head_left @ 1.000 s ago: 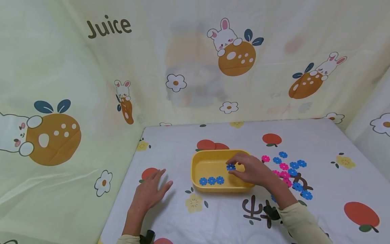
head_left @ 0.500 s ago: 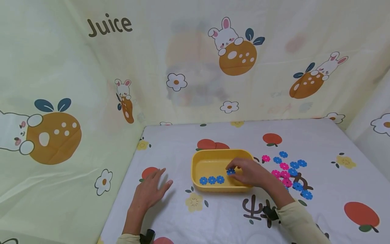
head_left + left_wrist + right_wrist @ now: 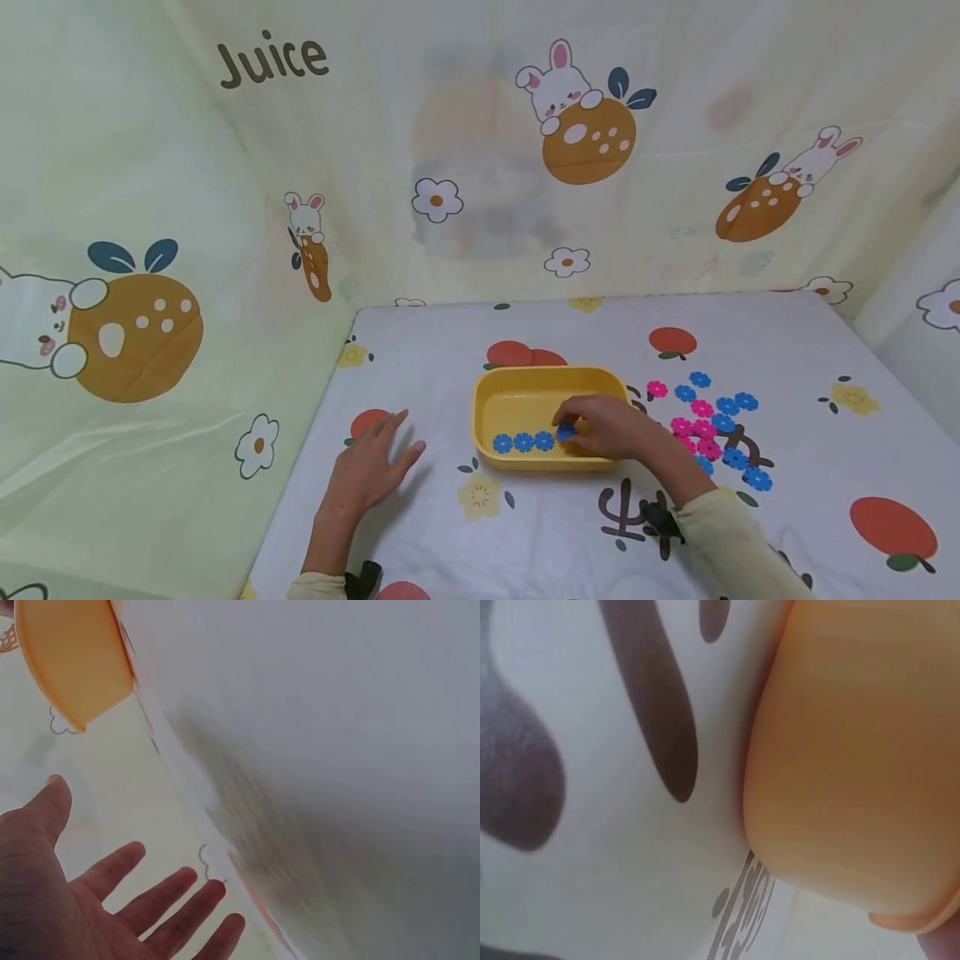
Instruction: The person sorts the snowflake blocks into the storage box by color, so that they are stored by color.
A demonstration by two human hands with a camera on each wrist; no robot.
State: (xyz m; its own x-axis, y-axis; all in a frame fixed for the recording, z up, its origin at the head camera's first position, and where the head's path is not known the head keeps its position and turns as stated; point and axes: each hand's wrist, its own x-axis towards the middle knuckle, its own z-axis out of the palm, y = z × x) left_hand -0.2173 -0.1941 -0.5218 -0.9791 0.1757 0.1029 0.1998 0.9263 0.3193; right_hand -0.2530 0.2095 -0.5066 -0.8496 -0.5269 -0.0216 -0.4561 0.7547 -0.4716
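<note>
Presently the right hand point(image 3: 603, 429) reaches over the right part of the yellow tray point(image 3: 517, 400), thumb and finger nearly closed, pinching one blue flower piece point(image 3: 566, 432) between them. This piece is inside the tray, near its near wall, just to the right of a row of three blue pieces point(image 3: 522, 442). Fingers cover it partly, so I cannot say surely whether it touches the tray's floor or hangs slightly above. The left hand point(image 3: 371, 475) is left of the tray, with fingers spread and nothing held.

As I judge it, the thin piece could slip if the pinch loosens too early, and it would then fall crooked. If the fingertips go too far left, they could push the nearest piece out of line. Also, nobody steadies the tray, so a wrist pressing on its rim might slide it.

The piece has a round, petalled outline, therefore no long axis and no pointing end. The row, however, runs left to right, like the tray's long side.
</note>
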